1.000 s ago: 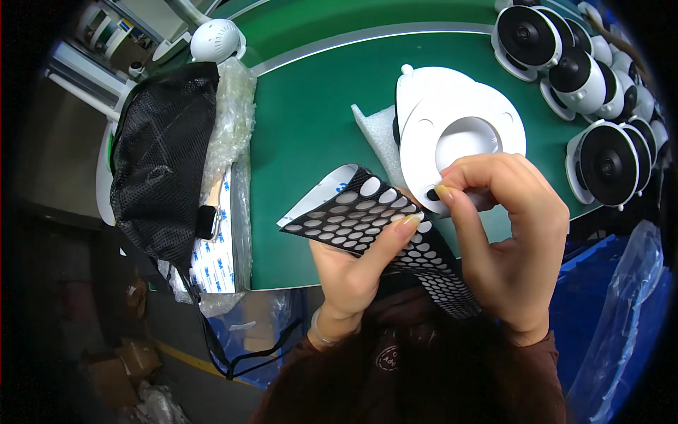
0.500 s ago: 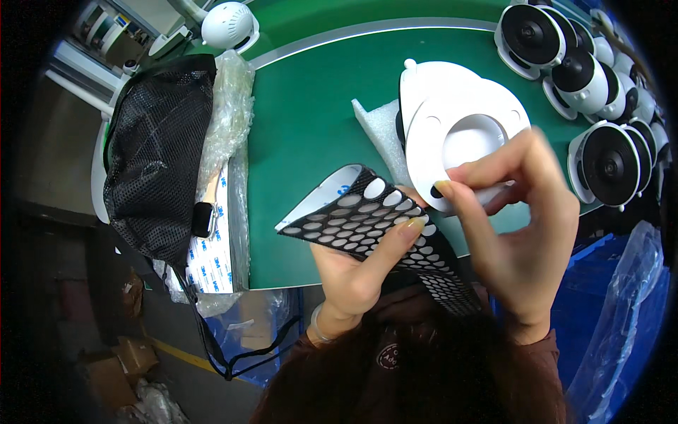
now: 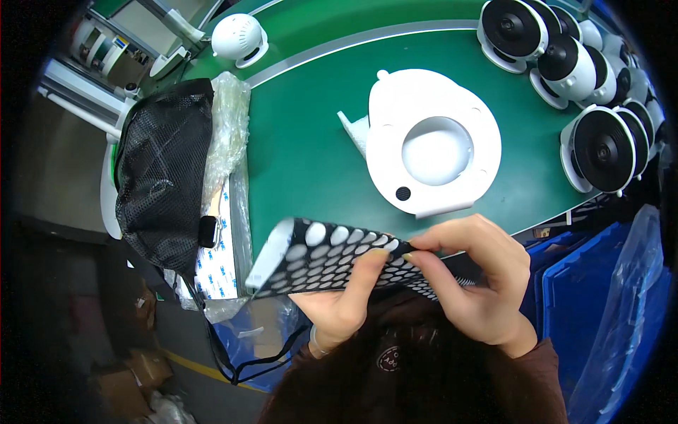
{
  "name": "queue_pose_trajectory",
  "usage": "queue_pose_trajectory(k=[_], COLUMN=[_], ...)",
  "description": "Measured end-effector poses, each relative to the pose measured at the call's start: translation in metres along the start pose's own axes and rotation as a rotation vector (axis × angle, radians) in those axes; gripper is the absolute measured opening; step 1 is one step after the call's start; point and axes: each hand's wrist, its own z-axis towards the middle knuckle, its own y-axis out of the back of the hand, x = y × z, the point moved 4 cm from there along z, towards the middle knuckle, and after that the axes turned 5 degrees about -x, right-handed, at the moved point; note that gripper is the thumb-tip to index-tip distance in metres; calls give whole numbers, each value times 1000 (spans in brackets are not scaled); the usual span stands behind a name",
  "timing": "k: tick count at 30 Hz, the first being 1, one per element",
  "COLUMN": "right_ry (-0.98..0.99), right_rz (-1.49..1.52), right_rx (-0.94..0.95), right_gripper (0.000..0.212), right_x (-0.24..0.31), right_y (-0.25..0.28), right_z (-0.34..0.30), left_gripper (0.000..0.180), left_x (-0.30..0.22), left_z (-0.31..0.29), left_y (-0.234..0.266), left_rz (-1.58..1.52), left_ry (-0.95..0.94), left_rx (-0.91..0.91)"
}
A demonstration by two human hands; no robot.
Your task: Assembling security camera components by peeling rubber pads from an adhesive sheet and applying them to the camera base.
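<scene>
My left hand (image 3: 346, 300) holds a bent black sheet of round adhesive pads (image 3: 311, 265) with rows of whitish circles, its thumb pressed on top. The curled end shows the pale backing. At the sheet's far edge, my right hand (image 3: 487, 283) pinches with thumb and forefinger; any loose pad between those fingertips is too small to make out. Beyond both hands, on the green table, lies a white rounded plastic housing (image 3: 385, 152) with a large round recess. One small black round pad (image 3: 403, 193) sits on its near rim. Neither hand touches the housing.
White foam (image 3: 357, 132) pokes out left of the housing. Several white cameras with black fronts (image 3: 604, 148) crowd the right side. At left are a black mesh bag (image 3: 166, 162), bubble wrap (image 3: 229, 120) and printed backing sheets (image 3: 217, 272). A white camera (image 3: 236, 37) stands far left; blue bins (image 3: 586, 283) sit lower right.
My right hand has left the housing and come down to the sheet. The black pad now shows uncovered on the rim. My left hand has tilted and lowered the sheet.
</scene>
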Motion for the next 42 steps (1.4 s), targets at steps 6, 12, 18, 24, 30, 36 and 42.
queue_pose_trajectory(k=[6, 12, 18, 24, 30, 36, 42], right_ry=[-44, -33, -10, 95, 121, -312, -355], right_rz=[73, 72, 54, -18, -47, 69, 45], right_rx=[-46, -52, -24, -89, -163, -156, -169], right_gripper=[14, 12, 13, 15, 5, 6, 7], right_x=[-5, -3, -1, 1, 2, -22, -23], right_y=[3, 9, 12, 14, 36, 45, 42], right_z=[-7, -8, -7, -7, 2, 23, 25], left_gripper=[41, 37, 22, 20, 17, 17, 19], left_x=[-3, -10, -13, -17, 6, 15, 14], left_z=[-8, -15, -19, -18, -1, 5, 5], left_y=[-4, -13, -17, -23, -8, -12, -11], left_rz=[209, 267, 455, 498, 297, 176, 186], left_ry=[-28, -125, -238, -216, -28, 74, 26], left_rx=[12, -15, 60, 80, -30, 21, 17])
